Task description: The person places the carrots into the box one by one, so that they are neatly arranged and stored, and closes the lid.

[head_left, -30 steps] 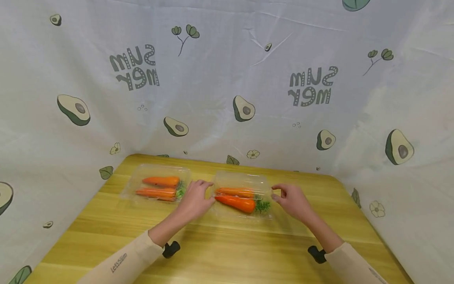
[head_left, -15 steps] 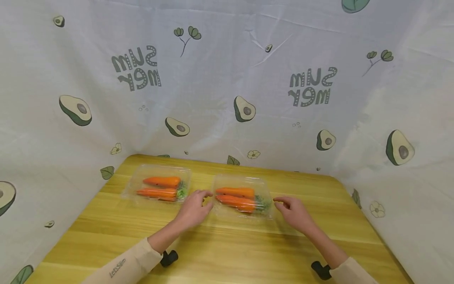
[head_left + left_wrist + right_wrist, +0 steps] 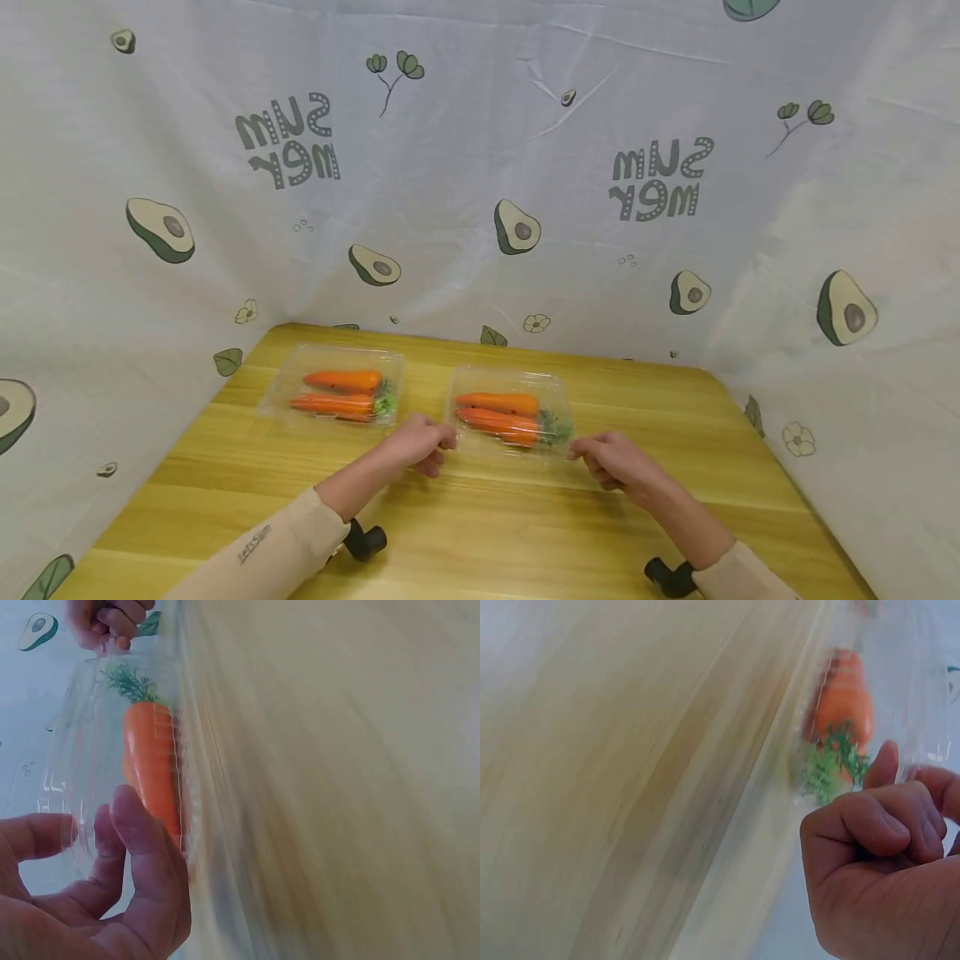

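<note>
A clear plastic clamshell container (image 3: 510, 377) with its lid down lies mid-table, holding an orange carrot (image 3: 497, 404) and a redder carrot (image 3: 498, 425) with green leaves (image 3: 555, 428). My left hand (image 3: 416, 444) is at its front left corner. In the left wrist view, the thumb and fingers of this hand bend around the container's edge (image 3: 82, 840). At the front right corner, my right hand (image 3: 618, 467) pinches the rim between thumb and index finger, and its other fingers are curled in.
Left of it stands a second clear clamshell container (image 3: 341, 352), with more carrots (image 3: 333, 406) inside. A white printed cloth (image 3: 450, 158) hangs behind the wooden table (image 3: 480, 533). Black wrist mounts (image 3: 365, 540) sit below both sleeves.
The lid has come down over the carrots. Both hands have slid toward me along the container's sides to its front corners, and the fingers have curled in more.
</note>
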Motion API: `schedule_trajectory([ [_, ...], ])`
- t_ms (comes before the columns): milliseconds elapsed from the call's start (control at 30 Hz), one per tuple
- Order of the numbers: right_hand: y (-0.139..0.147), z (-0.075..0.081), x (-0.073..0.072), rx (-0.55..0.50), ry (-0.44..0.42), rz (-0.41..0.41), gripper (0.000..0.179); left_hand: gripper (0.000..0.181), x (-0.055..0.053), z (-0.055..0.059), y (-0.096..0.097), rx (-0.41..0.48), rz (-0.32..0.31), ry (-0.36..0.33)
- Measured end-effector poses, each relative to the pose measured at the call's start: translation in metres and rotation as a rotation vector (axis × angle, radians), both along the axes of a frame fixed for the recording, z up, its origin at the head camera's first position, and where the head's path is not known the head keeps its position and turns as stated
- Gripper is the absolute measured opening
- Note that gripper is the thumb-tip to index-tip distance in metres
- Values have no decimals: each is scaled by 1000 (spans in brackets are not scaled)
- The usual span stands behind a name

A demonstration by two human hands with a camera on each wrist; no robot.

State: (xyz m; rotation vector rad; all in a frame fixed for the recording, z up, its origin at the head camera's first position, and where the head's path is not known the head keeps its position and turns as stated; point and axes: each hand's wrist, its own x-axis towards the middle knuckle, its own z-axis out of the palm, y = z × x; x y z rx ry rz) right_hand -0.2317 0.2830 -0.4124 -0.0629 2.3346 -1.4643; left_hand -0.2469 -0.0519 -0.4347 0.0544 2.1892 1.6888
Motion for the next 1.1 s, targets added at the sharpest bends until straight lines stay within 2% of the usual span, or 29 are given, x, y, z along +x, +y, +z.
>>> schedule_trajectory([
  [167,-4,-1,-2,-63,-29,-13,25,24,-2,3,4,40,30,-47],
  [400,-8,-3,-6,-40,-32,-37,26,20,-6,4,4,65,52,-57],
  [733,-9,-6,-8,-40,2,0,27,18,-13,-3,6,74,95,-50],
  [900,-9,-10,-6,-17,6,-52,26,19,-14,-7,6,63,88,-48],
  [1000,-6,-10,-4,48,9,-84,37,31,-10,-5,3,39,58,-45],
  [1100,1,-7,-2,181,80,-98,49,46,4,3,-8,-48,-5,20],
])
